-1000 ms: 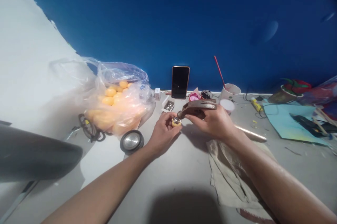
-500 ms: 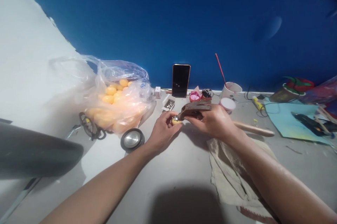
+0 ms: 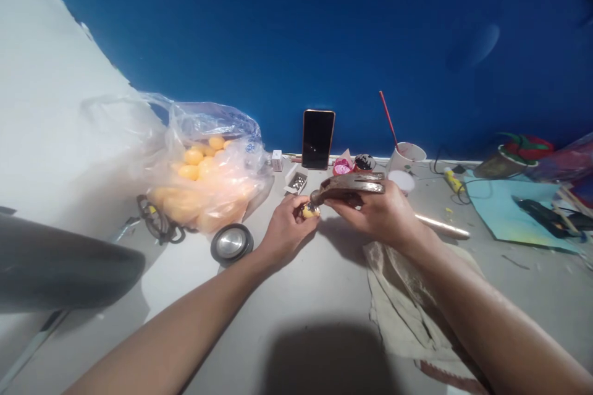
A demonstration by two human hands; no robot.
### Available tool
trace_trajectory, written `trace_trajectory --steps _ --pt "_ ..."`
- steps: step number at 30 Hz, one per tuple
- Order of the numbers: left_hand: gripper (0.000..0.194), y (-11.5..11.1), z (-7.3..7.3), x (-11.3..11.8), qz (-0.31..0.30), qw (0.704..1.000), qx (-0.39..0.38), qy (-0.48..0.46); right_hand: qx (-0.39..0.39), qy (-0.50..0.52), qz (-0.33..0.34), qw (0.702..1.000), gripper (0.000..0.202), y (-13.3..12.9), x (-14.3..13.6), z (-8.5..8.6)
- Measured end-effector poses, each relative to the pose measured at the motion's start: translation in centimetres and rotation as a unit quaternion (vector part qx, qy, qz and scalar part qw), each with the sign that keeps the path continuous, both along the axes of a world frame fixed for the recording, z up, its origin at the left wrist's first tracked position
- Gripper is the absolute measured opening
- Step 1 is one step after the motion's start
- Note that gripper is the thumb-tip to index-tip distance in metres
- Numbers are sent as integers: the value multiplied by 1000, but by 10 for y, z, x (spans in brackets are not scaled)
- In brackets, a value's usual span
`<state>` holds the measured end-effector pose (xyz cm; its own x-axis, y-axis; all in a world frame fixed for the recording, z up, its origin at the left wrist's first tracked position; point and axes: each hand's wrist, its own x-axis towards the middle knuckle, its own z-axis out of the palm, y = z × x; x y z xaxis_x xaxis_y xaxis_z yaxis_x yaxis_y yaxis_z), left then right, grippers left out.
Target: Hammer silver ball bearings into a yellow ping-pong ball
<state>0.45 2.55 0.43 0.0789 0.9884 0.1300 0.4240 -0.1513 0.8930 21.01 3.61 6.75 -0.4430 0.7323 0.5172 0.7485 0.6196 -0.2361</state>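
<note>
Short of the back edge of the table, your left hand pinched a yellow ball, part silver-covered, seemingly unfinished; your right hand gripped a brown metal hammer. Silver pieces lay in a white box beyond.

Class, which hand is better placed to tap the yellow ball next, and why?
Probably the right hand: it grips the hammer, whose round end meets or nearly meets the ball. The left hand is occupied holding that ball.
</note>
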Motion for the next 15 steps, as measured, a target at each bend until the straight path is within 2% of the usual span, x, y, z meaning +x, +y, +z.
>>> trace_trajectory --steps 4,8,15 --pt "27 0 3 0 -6 1000 -9 -5 -18 -40 12 999 26 -1 -1 1" --pt "28 -1 4 0 3 1000 -9 4 3 -36 -4 999 29 -2 -1 3" --pt "26 -1 4 0 -14 1000 -3 4 -22 -53 -1 998 27 -3 -2 2"
